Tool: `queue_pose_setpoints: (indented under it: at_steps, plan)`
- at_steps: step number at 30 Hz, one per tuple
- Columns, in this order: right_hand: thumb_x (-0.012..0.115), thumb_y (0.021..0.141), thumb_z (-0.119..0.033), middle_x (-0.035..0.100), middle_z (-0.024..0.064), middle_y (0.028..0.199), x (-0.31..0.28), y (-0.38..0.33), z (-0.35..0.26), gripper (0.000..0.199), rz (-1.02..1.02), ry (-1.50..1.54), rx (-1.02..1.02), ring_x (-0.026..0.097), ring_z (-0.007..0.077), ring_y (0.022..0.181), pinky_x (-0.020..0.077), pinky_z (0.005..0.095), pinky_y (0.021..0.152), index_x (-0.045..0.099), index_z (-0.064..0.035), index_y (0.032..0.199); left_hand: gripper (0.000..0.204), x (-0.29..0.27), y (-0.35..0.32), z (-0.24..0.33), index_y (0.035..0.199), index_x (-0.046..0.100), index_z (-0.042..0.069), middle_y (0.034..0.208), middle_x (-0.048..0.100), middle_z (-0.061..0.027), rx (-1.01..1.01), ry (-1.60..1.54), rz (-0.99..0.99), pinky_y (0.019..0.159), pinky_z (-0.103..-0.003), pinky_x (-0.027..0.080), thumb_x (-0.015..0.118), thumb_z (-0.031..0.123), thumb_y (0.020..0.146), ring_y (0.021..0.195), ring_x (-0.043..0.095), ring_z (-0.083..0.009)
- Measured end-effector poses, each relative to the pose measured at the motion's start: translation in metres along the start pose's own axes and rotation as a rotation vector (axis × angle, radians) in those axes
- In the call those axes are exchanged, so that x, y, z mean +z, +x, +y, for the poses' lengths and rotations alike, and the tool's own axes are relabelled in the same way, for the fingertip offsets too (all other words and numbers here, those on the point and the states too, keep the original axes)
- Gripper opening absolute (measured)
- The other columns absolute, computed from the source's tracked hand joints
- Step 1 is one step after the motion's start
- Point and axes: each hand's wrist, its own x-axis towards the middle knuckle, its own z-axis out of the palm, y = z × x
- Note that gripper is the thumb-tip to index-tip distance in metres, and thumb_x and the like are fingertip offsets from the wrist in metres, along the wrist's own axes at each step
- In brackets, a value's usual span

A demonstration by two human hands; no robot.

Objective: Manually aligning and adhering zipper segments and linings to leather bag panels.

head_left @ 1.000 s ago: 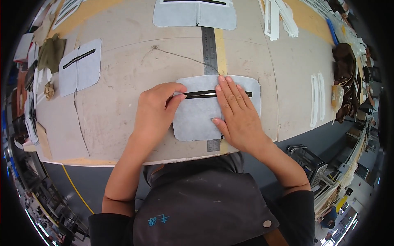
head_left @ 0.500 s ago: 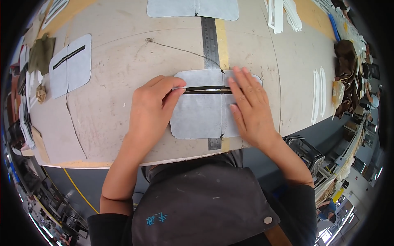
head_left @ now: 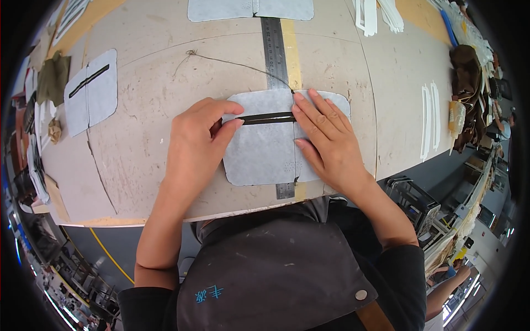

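A pale grey rounded panel [head_left: 259, 151] lies flat before me, crossed by a vertical seam. A narrow slot edged with black strips [head_left: 268, 118] runs across its upper part. At the slot's left end is my left hand [head_left: 196, 135], thumb tip on the black edging and forefinger slightly above it, with a small gap between them. Its other fingers are curled and partly hidden. My right hand [head_left: 328, 135] rests flat on the panel's right half, fingers stretched, covering the slot's right end. A dark thread [head_left: 237, 62] trails from the seam's top end.
A metal ruler [head_left: 274, 52] passes under the panel beside a yellowish strip [head_left: 291, 49]. Similar panels lie at the left [head_left: 102, 102] and far edge [head_left: 232, 10]. White strip frames [head_left: 428, 121] are on the right, near brown material [head_left: 466, 71]. Another person's arm [head_left: 447, 289] shows at lower right.
My right hand has slid a little left over the panel, onto the seam. My left thumb and forefinger have parted slightly. The whole view has shifted a bit.
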Motion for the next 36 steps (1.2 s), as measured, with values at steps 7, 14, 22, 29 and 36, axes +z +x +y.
queue_pose_setpoints:
  at_steps: [7, 14, 22, 29, 36]
  plan:
    - [0.068, 0.085, -0.009, 0.048, 0.0122, 0.147, 0.001, -0.001, 0.000, 0.053, 0.020, 0.048, -0.026, 0.039, 0.0310, 0.140, 0.0352, 0.0440, 0.112, 0.053, -0.0014, 0.136, 0.010, 0.007, 0.001, -0.003, 0.091, 0.068, 0.000, 0.075, 0.063, -0.0100, 0.060, -0.013, 0.078, 0.053, -0.030, 0.044, 0.070, -0.002, 0.082, 0.056, 0.054, -0.0188]
    - [0.070, 0.084, -0.014, 0.045, 0.0133, 0.147, 0.008, -0.002, -0.007, 0.054, 0.018, -0.057, -0.040, 0.040, 0.0291, 0.139, 0.0364, 0.0421, 0.112, 0.053, 0.0004, 0.134, 0.008, 0.002, 0.001, -0.004, 0.089, 0.068, 0.001, 0.082, 0.065, -0.0105, 0.027, 0.003, 0.057, 0.055, -0.031, 0.044, 0.070, -0.001, 0.082, 0.063, 0.058, -0.0213]
    - [0.063, 0.089, -0.016, 0.038, 0.0154, 0.152, -0.009, -0.003, 0.001, 0.058, -0.024, -0.011, 0.013, 0.033, 0.0322, 0.143, 0.0286, 0.0461, 0.115, 0.044, 0.0016, 0.141, 0.059, 0.020, -0.011, 0.018, 0.130, 0.057, 0.003, 0.146, 0.046, -0.0096, 0.468, 0.554, -0.180, 0.111, -0.047, 0.032, 0.073, 0.031, 0.081, 0.138, 0.040, -0.0288]
    - [0.062, 0.090, -0.015, 0.037, 0.0161, 0.153, -0.011, -0.003, 0.005, 0.060, -0.065, 0.011, 0.000, 0.032, 0.0329, 0.143, 0.0282, 0.0462, 0.116, 0.041, 0.0018, 0.143, 0.075, 0.044, -0.022, 0.016, 0.140, 0.048, 0.004, 0.155, 0.036, -0.0081, 0.461, 0.523, -0.310, 0.118, -0.049, 0.020, 0.070, 0.042, 0.079, 0.146, 0.027, -0.0271]
    - [0.064, 0.088, -0.016, 0.037, 0.0161, 0.153, -0.001, 0.000, -0.005, 0.060, -0.079, 0.023, -0.011, 0.033, 0.0318, 0.143, 0.0293, 0.0452, 0.116, 0.042, 0.0015, 0.142, 0.077, 0.043, -0.026, 0.005, 0.141, 0.046, 0.002, 0.153, 0.038, -0.0109, 0.437, 0.457, -0.229, 0.117, -0.048, 0.025, 0.073, 0.036, 0.077, 0.144, 0.031, -0.0286]
